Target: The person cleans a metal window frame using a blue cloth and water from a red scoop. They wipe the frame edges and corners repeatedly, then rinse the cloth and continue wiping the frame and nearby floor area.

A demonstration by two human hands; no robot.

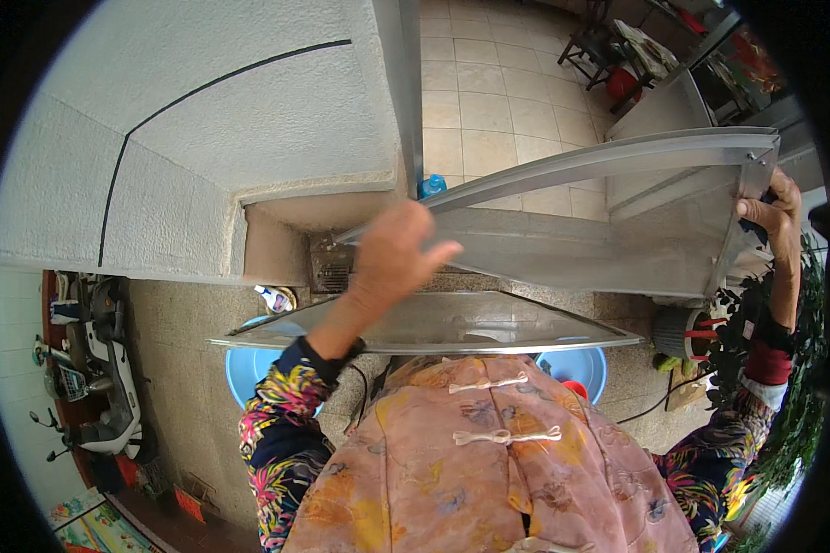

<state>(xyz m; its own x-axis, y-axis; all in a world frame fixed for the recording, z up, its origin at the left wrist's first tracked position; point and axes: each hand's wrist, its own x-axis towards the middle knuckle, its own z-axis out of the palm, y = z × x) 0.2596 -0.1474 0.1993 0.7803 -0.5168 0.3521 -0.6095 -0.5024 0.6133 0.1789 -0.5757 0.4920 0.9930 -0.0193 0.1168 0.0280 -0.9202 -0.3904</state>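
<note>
An aluminium-framed panel (pixel 581 238) stands upright across the doorway; its see-through grey sheet could be mesh or glass. At its far right end, my right hand (pixel 780 211) grips the frame's edge, the thumb against the frame near the corner, with a dark cloth-like piece under the fingers. My left hand (pixel 395 243) is blurred over the panel's left end, thumb held apart. Its fingertips are hidden, so any contact or hold there cannot be made out. Close before my body, a second silver-framed panel (pixel 422 321) stands over two blue basins (pixel 245 366).
A white wall (pixel 277 124) juts out at left, with a spray bottle (pixel 271 298) near its foot. Beyond the doorway sits a blue bottle (pixel 433 185). A grey bucket (pixel 674 332) and leafy plants (pixel 806 345) stand right. A scooter (pixel 114 387) is parked far left.
</note>
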